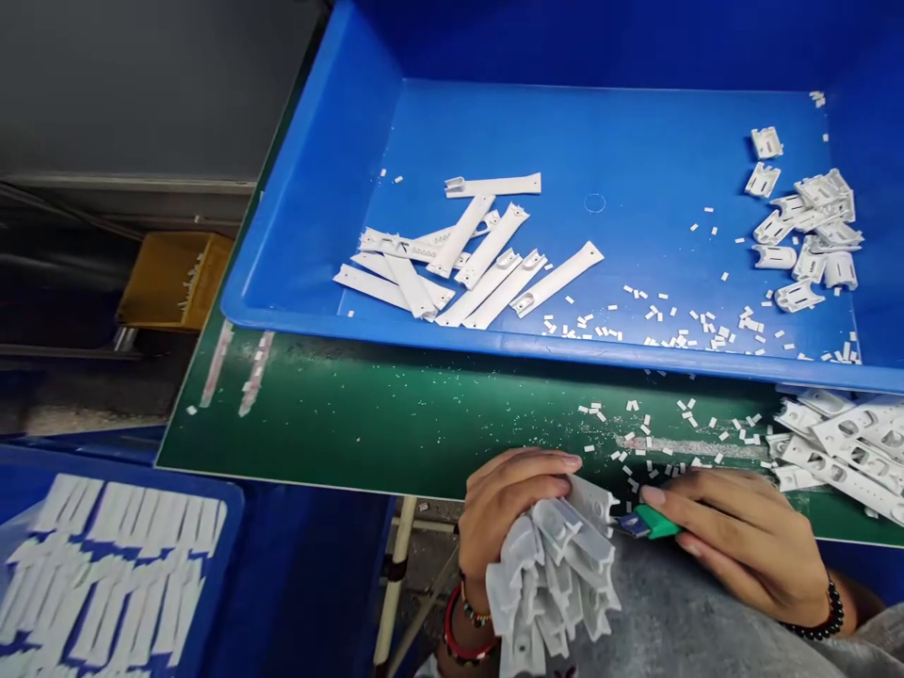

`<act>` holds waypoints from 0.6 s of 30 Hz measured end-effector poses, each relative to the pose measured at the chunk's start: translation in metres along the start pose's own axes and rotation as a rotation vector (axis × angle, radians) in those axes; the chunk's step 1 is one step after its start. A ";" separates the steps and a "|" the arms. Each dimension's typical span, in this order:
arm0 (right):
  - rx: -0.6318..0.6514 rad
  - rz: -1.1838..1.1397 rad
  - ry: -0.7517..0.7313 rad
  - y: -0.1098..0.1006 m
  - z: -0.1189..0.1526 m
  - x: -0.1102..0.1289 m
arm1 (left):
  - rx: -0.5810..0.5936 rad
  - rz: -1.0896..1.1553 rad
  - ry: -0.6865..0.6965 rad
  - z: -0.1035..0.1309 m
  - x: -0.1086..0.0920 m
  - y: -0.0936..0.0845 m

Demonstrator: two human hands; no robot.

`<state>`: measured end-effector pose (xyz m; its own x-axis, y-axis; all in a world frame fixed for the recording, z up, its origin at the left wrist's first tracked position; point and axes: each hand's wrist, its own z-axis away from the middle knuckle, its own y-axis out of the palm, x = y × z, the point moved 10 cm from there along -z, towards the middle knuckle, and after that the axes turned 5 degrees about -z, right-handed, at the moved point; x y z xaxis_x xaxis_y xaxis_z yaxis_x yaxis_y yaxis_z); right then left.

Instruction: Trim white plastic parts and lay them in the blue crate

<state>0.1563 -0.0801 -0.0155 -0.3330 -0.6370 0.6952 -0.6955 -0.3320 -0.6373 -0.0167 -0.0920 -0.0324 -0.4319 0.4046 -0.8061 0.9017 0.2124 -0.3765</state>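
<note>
My left hand (pixel 512 504) is wrapped round a bundle of long white plastic parts (pixel 555 574), gathered side by side with their ends facing the camera. In my right hand (pixel 741 537) is a green utility knife (pixel 656 522), pinched between thumb and fingers. Its dark metal tip points left and meets, or nearly meets, the end of the uppermost part in the bundle; exact contact is hard to make out. Small white plastic scraps (pixel 632 405) lie on the green table (pixel 395 414) just beyond my hands.
A large blue bin (pixel 600 141) on the table holds loose long white parts (pixel 487 254), short white pieces (pixel 812 226) and scraps. More long parts (pixel 847 447) are piled at the table's right. Lower left, a blue crate (pixel 233 508) holds rows of white parts. A yellow bin (pixel 159 282) sits behind.
</note>
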 end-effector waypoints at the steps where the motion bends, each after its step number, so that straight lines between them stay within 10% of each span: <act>1: -0.008 0.003 -0.001 -0.002 0.000 0.000 | -0.008 -0.014 -0.007 0.000 0.000 -0.001; 18: -0.046 -0.021 0.045 -0.009 -0.012 0.006 | -0.058 0.030 0.007 0.009 0.004 0.000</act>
<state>0.1527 -0.0721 -0.0016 -0.3453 -0.5982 0.7231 -0.7309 -0.3119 -0.6071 -0.0180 -0.0984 -0.0400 -0.4047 0.4174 -0.8136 0.9118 0.2515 -0.3246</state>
